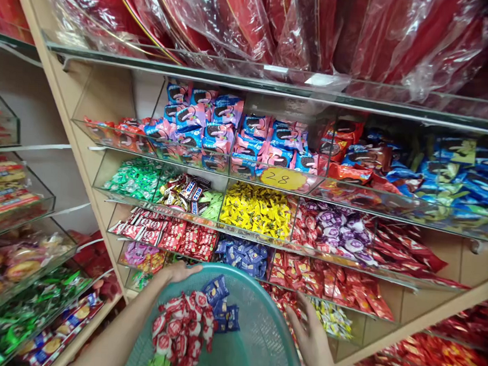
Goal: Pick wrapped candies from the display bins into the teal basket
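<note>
A green plastic basket (257, 334) is in front of me, tilted so its inside shows. My left hand (177, 273) grips its far left rim. Inside lie many red-and-white wrapped candies (181, 326), several dark blue packets (221, 306) and some light green wrapped candies (163, 364). My right hand (312, 334) is beside the basket's right rim with thumb and fingers apart, in front of the lower shelf's red packets (289, 301). Nothing shows in it; whether it touches the rim I cannot tell. Past the far rim lie matching blue packets (243, 256) in a compartment.
Glass-fronted shelves hold yellow candies (259, 210), purple candies (343, 228), green candies (135, 178) and blue cookie packs (190, 116). A yellow price tag (282, 177) reads 28. Large plastic-wrapped red items (251, 27) fill the top shelf. A wooden upright (69, 110) stands at left.
</note>
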